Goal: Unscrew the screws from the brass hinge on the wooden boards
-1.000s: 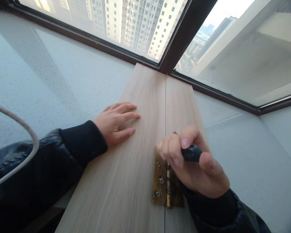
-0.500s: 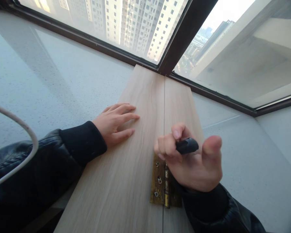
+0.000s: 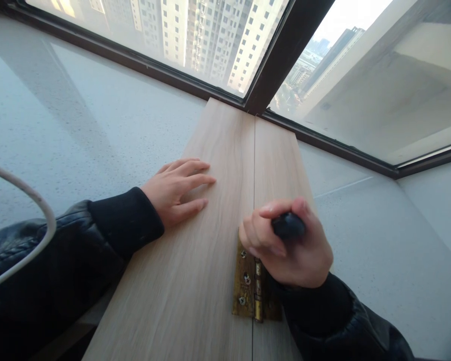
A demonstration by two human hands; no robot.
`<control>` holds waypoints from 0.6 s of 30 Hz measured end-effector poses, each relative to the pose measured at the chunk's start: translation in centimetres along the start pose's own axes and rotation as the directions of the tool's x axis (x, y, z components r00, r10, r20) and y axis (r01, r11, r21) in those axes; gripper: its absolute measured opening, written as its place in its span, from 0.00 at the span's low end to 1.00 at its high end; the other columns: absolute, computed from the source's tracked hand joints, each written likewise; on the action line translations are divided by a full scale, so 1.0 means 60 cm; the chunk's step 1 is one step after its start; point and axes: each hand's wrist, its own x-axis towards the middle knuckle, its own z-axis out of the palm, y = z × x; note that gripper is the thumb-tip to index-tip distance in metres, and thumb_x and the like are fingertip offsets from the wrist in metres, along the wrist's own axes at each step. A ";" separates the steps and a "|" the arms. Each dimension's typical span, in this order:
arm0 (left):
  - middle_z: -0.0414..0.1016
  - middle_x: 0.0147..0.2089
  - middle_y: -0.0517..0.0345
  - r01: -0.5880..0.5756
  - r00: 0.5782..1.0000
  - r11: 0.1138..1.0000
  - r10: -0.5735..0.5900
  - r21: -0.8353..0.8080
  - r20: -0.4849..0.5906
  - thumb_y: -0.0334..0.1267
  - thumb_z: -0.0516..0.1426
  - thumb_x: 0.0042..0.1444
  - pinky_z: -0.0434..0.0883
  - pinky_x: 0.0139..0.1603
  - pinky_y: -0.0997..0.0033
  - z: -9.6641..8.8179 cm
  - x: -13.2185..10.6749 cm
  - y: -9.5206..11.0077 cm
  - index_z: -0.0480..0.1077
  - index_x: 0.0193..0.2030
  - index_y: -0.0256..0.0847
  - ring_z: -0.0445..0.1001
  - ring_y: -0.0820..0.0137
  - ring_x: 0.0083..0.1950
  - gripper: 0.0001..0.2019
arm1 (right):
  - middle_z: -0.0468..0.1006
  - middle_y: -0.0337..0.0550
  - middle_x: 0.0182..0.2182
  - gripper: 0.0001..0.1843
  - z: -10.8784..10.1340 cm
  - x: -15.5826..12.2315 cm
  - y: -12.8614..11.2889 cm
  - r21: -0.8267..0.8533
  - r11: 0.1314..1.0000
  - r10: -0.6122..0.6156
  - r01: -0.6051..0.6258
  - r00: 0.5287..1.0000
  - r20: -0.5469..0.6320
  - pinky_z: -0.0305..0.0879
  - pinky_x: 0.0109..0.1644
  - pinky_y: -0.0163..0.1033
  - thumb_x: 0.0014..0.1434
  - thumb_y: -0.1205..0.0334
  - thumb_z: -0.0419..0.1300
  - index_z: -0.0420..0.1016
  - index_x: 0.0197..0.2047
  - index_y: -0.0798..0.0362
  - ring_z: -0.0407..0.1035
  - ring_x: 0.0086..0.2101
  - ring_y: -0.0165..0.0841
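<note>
My left hand point(image 3: 180, 188) lies flat on the pale wood-grain board point(image 3: 188, 281), its fingers spread. My right hand point(image 3: 296, 245) is wrapped round the black handle of a screwdriver point(image 3: 288, 226), held upright over the hinge. Its shaft and tip are hidden under the hand. Just below that hand is a worn brass hinge point(image 3: 244, 288), lying across the seam between the wide left board and the narrower right board point(image 3: 278, 150). Three cross-head screws show in its left leaf; the middle one looks tilted. My right hand and sleeve cover most of the right leaf.
Dark window frames point(image 3: 255, 95) meet at the boards' far end, with tall buildings outside. A white speckled sill point(image 3: 97, 120) runs along both sides. At the left, a pale cable point(image 3: 45, 210) loops over my sleeve.
My right thumb, raised off the handle before, has come down and the fingers are closed round it. The handle's end now points more towards me. My left hand stays in place.
</note>
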 end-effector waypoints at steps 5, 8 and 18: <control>0.62 0.64 0.48 -0.009 1.000 1.000 0.009 -0.004 -0.004 0.45 0.50 0.58 0.56 0.64 0.51 0.000 0.000 0.000 0.67 0.57 0.42 0.55 0.56 0.67 0.22 | 0.55 0.30 0.16 0.17 0.001 -0.007 -0.010 -0.047 0.999 0.021 -0.020 1.000 0.012 0.51 0.27 0.38 0.60 0.42 0.51 0.70 0.35 0.46 0.49 0.19 0.29; 0.62 0.64 0.49 -0.009 1.000 1.000 0.009 0.000 0.001 0.45 0.50 0.58 0.56 0.64 0.51 0.000 0.000 -0.001 0.67 0.57 0.42 0.55 0.57 0.67 0.21 | 0.66 0.38 0.27 0.11 -0.006 -0.016 -0.008 -0.141 0.988 -0.066 0.067 0.998 0.008 0.58 0.35 0.42 0.58 0.49 0.58 0.73 0.37 0.47 0.61 0.28 0.32; 0.61 0.65 0.49 -0.003 1.000 1.000 0.003 0.002 0.007 0.45 0.50 0.59 0.55 0.64 0.51 -0.002 0.000 0.000 0.67 0.58 0.42 0.55 0.57 0.67 0.22 | 0.59 0.32 0.15 0.18 0.003 -0.011 0.004 -0.108 0.994 -0.015 0.016 1.000 0.007 0.49 0.22 0.35 0.67 0.51 0.46 0.75 0.36 0.45 0.50 0.16 0.27</control>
